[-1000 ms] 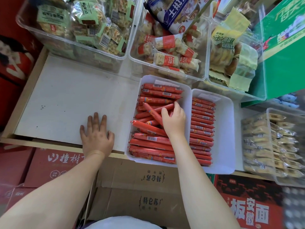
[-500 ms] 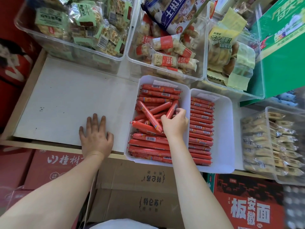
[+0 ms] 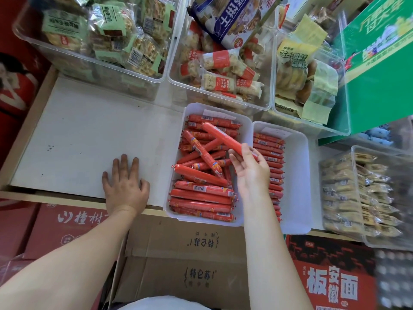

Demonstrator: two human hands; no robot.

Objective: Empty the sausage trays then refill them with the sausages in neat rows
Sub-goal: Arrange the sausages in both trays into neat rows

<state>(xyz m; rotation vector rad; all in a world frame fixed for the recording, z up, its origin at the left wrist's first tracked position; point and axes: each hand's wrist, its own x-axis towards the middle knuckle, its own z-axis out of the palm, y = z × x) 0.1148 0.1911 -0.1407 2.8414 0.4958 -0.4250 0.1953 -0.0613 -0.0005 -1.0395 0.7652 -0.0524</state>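
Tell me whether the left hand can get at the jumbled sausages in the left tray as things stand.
Probably yes: the left hand rests flat on the white shelf board just beside the left tray, which is open-topped, with nothing between them. The right hand holds one sausage above the pile.

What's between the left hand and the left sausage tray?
Head view: only bare white shelf board separates the left hand, which rests flat on it, from the left sausage tray. Nothing lies in that gap.
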